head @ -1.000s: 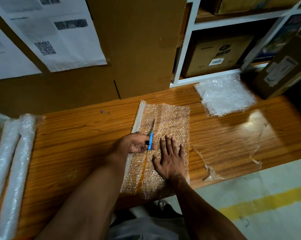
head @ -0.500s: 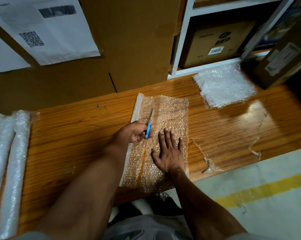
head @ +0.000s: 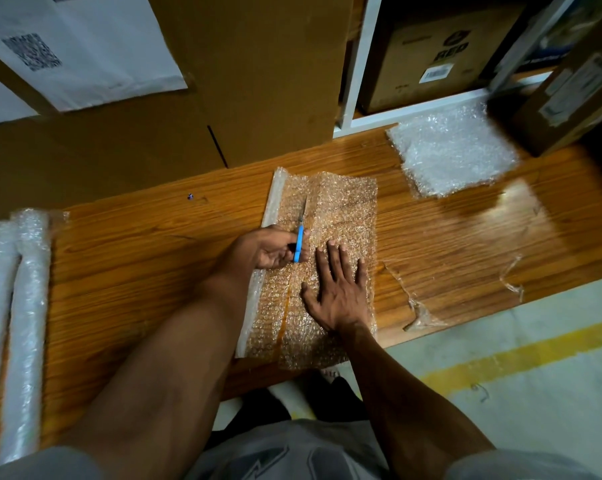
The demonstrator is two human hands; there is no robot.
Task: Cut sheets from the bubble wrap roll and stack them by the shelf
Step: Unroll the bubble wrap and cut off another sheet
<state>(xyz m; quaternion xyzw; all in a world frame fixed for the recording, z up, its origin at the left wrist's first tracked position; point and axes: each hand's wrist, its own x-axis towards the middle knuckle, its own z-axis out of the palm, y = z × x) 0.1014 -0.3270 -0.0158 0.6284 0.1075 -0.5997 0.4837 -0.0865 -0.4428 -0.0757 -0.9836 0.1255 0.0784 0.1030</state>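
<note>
the cut is partway through. the left hand (head: 270, 247) has its grip clenched round the blue-handled cutter (head: 299, 242), whose thin blade points toward twelve o'clock along the bubble wrap (head: 334, 216) spread flat on the desk (head: 147, 258). behind the blade, toward six o'clock, a narrow slit shows bare wood through the wrap as far as the near edge, so roughly the near half looks severed; the stretch ahead of the blade, up to the far edge, still looks whole.

the right hand (head: 341, 292) has its grip released, fingers straight and spread, palm pressing the wrap flat just at three o'clock of the cut line. the rolled part of the wrap (head: 275, 199) lies along the nine o'clock side of the sheet.

at about one o'clock, beside the foot of the white shelf (head: 410, 114), a stack of cut sheets (head: 452, 150) already lies, so some of the work is done; how many sheets it holds i cannot tell. what remains, in my judgement: finish this cut to the far edge, carry the freed sheet over to that stack, then repeat. more rolls (head: 18, 306) wait at the desk's nine o'clock end, and thin scraps of film (head: 417, 313) lie at three o'clock.
</note>
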